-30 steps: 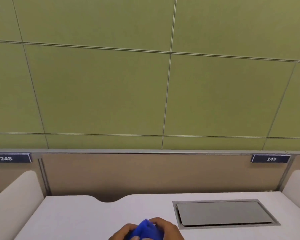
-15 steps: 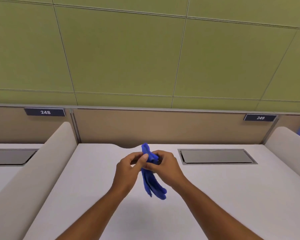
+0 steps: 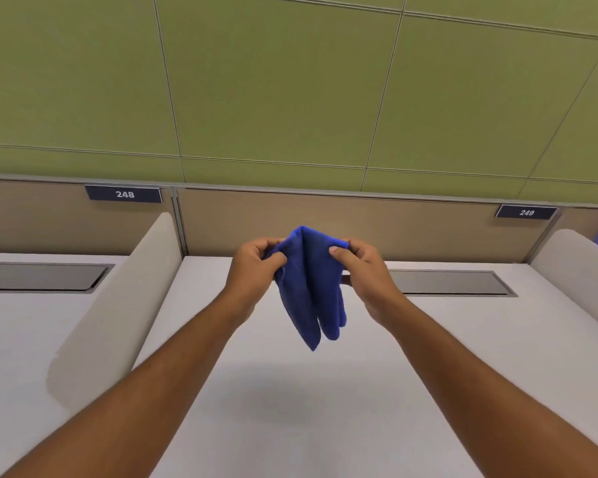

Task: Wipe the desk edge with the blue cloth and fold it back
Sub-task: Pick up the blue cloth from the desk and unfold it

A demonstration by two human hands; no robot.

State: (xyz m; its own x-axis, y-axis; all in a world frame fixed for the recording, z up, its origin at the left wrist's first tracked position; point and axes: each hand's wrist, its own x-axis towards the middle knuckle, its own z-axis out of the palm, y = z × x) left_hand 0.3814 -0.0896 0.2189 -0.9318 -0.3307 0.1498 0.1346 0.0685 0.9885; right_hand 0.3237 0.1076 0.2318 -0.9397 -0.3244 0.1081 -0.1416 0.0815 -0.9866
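Observation:
The blue cloth hangs in the air above the white desk, loosely bunched with its folds drooping down. My left hand pinches its upper left corner and my right hand pinches its upper right corner, held a short way apart. Both forearms reach in from the bottom of the view. The desk's near edge is out of view.
A grey metal cable flap is set into the desk behind my right hand. Curved white dividers stand at the left and right. A tan back panel with number plates 248 and 249 closes the far side.
The view has tilted down and the hands have come up into full view. They have pulled apart, and the cloth has spread from a tight bunch into a wider hanging drape.

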